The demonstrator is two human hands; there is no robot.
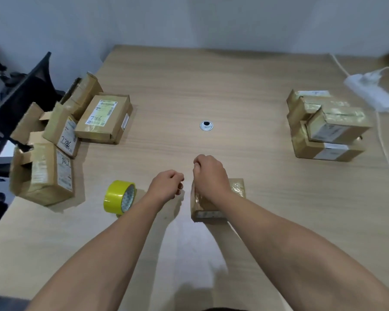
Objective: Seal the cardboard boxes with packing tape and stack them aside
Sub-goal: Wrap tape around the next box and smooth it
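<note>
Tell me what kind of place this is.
Probably a small office or home desk used as a parcel-packing station: a wood-grain desk with a cable grommet, labelled cardboard parcels piled at its left, and a roll of yellow packing tape near the front.

I read handwritten 7786 on the flat box [106, 122] label, 7786 again on the tilted box [62, 133] beside it, other print illegible

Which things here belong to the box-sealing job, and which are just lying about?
Job:
tape roll
box under the right hand
left boxes, some with open flaps
right stack, taped

Lying about:
power strip
grommet
</note>
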